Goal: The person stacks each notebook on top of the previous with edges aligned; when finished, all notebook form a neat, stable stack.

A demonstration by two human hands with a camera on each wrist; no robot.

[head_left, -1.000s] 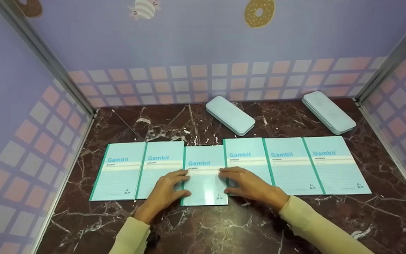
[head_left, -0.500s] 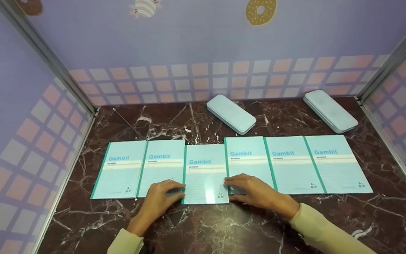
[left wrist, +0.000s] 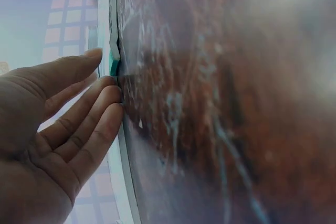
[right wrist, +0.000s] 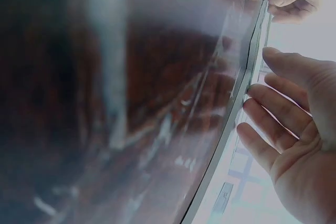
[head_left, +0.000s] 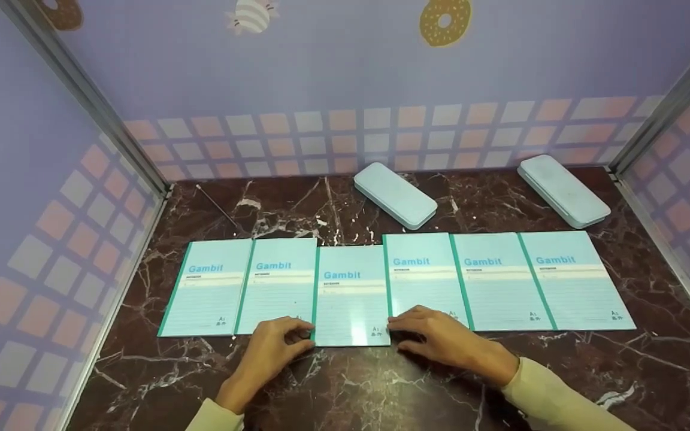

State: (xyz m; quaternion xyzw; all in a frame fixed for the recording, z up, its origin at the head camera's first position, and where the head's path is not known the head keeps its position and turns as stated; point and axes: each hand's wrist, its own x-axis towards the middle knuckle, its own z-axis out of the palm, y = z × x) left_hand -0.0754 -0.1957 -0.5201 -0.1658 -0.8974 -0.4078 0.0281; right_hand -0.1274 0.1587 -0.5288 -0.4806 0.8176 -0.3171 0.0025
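The middle notebook (head_left: 351, 299) lies flat on the worktop (head_left: 357, 389), at six o'clock from the centre of the head view, set a little nearer the person than its neighbours at nine (head_left: 282, 281) and three o'clock (head_left: 423, 287). The left grip (head_left: 273, 347) (a bare hand, like its partner) is at the notebook's eight o'clock, fingertips by the green spine (head_left: 317, 281). The right grip (head_left: 444, 341) is at four o'clock, fingertips by the opposite edge. Both have fingers extended and thumbs apart, pinching nothing.

The notebook should be light and thin, bendy across its pages but stiffer along the spine; the glossy cover probably slides easily. Level fingertip pressure on both long edges would suit it, minding the free edge, where pages might splay.
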